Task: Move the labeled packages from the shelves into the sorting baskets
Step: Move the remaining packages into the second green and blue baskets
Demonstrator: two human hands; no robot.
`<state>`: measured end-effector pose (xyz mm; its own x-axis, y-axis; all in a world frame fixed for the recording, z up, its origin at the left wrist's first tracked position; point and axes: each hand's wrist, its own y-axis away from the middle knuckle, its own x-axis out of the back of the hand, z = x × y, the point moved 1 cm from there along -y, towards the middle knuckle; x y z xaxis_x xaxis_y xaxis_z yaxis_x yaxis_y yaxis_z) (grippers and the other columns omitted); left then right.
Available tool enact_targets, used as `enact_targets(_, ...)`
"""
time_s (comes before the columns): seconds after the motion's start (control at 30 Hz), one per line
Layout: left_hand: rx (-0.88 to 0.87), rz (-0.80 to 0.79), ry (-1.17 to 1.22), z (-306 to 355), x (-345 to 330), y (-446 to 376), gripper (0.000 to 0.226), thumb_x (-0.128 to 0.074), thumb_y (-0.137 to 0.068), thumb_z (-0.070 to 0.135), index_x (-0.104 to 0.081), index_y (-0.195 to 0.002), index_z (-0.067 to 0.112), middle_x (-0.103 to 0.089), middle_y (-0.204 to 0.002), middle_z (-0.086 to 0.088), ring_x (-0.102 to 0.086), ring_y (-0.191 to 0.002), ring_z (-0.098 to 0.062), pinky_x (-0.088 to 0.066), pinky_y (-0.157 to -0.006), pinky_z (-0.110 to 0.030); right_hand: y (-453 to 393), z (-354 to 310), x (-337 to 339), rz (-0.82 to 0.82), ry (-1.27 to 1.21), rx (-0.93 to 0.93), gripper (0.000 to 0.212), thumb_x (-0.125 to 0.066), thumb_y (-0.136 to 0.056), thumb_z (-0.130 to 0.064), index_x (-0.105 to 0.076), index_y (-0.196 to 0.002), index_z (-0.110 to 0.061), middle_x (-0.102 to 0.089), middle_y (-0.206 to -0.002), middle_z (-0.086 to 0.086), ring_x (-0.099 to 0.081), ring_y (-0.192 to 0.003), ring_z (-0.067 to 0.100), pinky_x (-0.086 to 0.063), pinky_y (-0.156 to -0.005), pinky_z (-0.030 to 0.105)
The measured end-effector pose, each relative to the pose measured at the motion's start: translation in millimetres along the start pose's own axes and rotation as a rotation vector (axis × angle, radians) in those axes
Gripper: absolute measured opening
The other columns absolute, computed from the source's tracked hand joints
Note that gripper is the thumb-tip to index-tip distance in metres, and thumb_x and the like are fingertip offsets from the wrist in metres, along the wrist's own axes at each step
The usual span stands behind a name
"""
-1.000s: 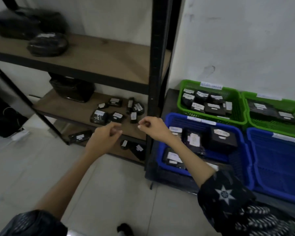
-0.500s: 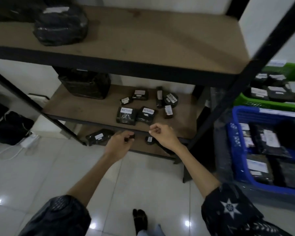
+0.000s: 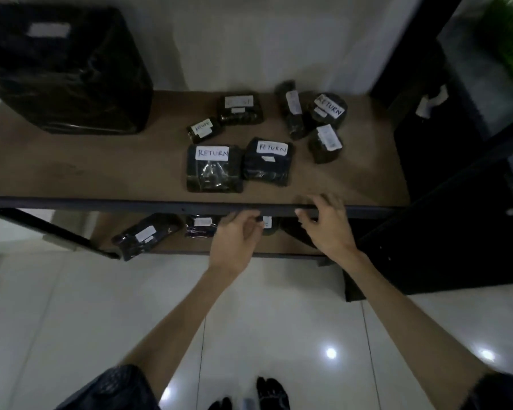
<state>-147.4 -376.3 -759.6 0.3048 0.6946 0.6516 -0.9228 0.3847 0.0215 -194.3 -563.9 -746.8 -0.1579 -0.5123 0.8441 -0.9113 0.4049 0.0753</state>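
Note:
Several black wrapped packages with white labels lie on the brown middle shelf (image 3: 101,173). Two near its front edge read RETURN: a square one (image 3: 214,168) and another (image 3: 268,162) to its right. More small packages (image 3: 328,109) sit behind them. My left hand (image 3: 237,244) hovers just below the shelf's front rail, fingers loosely curled and holding nothing. My right hand (image 3: 328,224) reaches at the rail with its fingers spread, empty and blurred. Beneath, on the lower shelf, lie further packages (image 3: 144,235), partly hidden by the rail and my hands.
A large black wrapped box (image 3: 62,72) fills the shelf's back left. A black upright post (image 3: 444,184) frames the right side, with a blurred green basket (image 3: 507,34) beyond it. White floor tiles lie below, and my feet show at the bottom edge.
The view has swung left and closer to the shelves, so the baskets have left the frame. Both hands have moved forward to the middle shelf's front rail, and the right hand's fingers have spread.

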Motion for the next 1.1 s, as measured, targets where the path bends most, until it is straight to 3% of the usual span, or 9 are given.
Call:
enact_targets(0.13,-0.205,0.131,-0.027,-0.2,-0.1,-29.0,0.022,-0.057,-0.089,0.038,-0.068,-0.091,0.019,-0.061,-0.083,0.007,-0.054,-0.081,-0.012,-0.048,-0.072,-0.03,-1.4,14.5,-13.0,0.145,-0.126,0.042,0.031,-0.059,-0.09,-0.032,-0.065,-0.112,-0.011,-0.058,-0.112,0.008,-0.048,-0.112,0.025,-0.039,-0.089,0.024)
enact_targets(0.23,-0.274,0.229,-0.171,13.8,8.5,-58.7,0.031,-0.056,-0.087,0.044,-0.066,-0.101,0.019,-0.059,-0.1,-0.001,-0.053,-0.096,-0.02,-0.045,-0.085,-0.037,-8.6,18.1,-9.1,0.154,-0.253,0.026,0.022,-0.061,-0.089,-0.031,-0.068,-0.103,-0.016,-0.062,-0.105,0.003,-0.056,-0.103,0.019,-0.047,-0.088,0.03)
enact_targets(0.4,-0.011,0.042,-0.536,40.8,14.1,-123.9,0.071,-0.051,-0.083,0.064,-0.046,-0.132,0.014,-0.031,-0.143,-0.014,-0.02,-0.134,-0.033,-0.021,-0.105,-0.046,-21.8,18.1,1.3,0.085,-0.343,-0.113,0.027,-0.063,-0.088,-0.032,-0.069,-0.106,-0.012,-0.069,-0.099,0.002,-0.064,-0.093,0.015,-0.051,-0.085,0.029)
enact_targets(0.5,0.197,-0.165,-0.61,45.1,11.7,-148.5,0.104,-0.048,-0.073,0.079,-0.031,-0.143,0.004,-0.011,-0.155,-0.016,0.007,-0.143,-0.033,-0.004,-0.113,-0.051,-22.1,16.8,4.7,0.046,-0.375,-0.158,0.027,-0.062,-0.089,-0.03,-0.068,-0.108,-0.011,-0.069,-0.099,0.001,-0.063,-0.094,0.014,-0.049,-0.084,0.024)
enact_targets(0.6,0.209,-0.179,-0.695,48.6,9.0,-153.1,0.111,-0.046,-0.07,0.082,-0.028,-0.144,0.001,-0.012,-0.156,-0.018,0.013,-0.144,-0.033,0.008,-0.114,-0.051,-19.1,17.5,9.0,0.025,-0.344,-0.137,0.024,-0.063,-0.089,-0.026,-0.067,-0.106,-0.011,-0.067,-0.099,0.001,-0.062,-0.095,0.014,-0.046,-0.082,0.021)
enact_targets(0.67,0.188,-0.107,-0.65,52.9,5.2,-150.6,0.112,-0.053,-0.066,0.08,-0.032,-0.141,-0.001,-0.024,-0.151,-0.017,0.004,-0.144,-0.031,0.003,-0.114,-0.05,-14.5,20.3,12.8,0.042,-0.283,-0.095,0.019,-0.063,-0.089,-0.024,-0.068,-0.102,-0.012,-0.064,-0.1,0.001,-0.06,-0.097,0.016,-0.046,-0.081,0.023)
enact_targets(0.77,0.159,-0.003,-0.512,61.7,-1.2,-139.0,0.104,-0.068,-0.061,0.071,-0.038,-0.13,0.0,-0.04,-0.139,-0.015,-0.023,-0.136,-0.03,-0.019,-0.109,-0.045,-5.3,25.8,20.3,0.094,-0.089,-0.016,0.017,-0.063,-0.088,-0.026,-0.07,-0.1,-0.015,-0.061,-0.103,0.001,-0.051,-0.108,0.022,-0.048,-0.083,0.036)
enact_targets(0.9,0.177,-0.053,-0.116,70.0,-8.3,-117.5,0.075,-0.078,-0.071,0.044,-0.033,-0.118,0.008,-0.057,-0.122,-0.014,-0.056,-0.11,-0.034,-0.046,-0.09,-0.044,3.1,27.5,28.7,0.052,0.119,0.001,0.025,-0.057,-0.092,-0.025,-0.065,-0.113,-0.015,-0.059,-0.115,0.005,-0.042,-0.118,0.026,-0.047,-0.083,0.038)
enact_targets(1.1,0.404,-0.048,0.488,73.3,13.5,-95.0,0.052,-0.07,-0.084,0.024,-0.03,-0.115,0.011,-0.054,-0.111,-0.006,-0.057,-0.095,-0.021,-0.044,-0.077,-0.027,19.7,17.9,43.6,-0.098,0.115,-0.003,0.04,-0.053,-0.094,-0.025,-0.05,-0.134,-0.018,-0.048,-0.134,0.002,-0.037,-0.128,0.022,-0.042,-0.099,0.037)
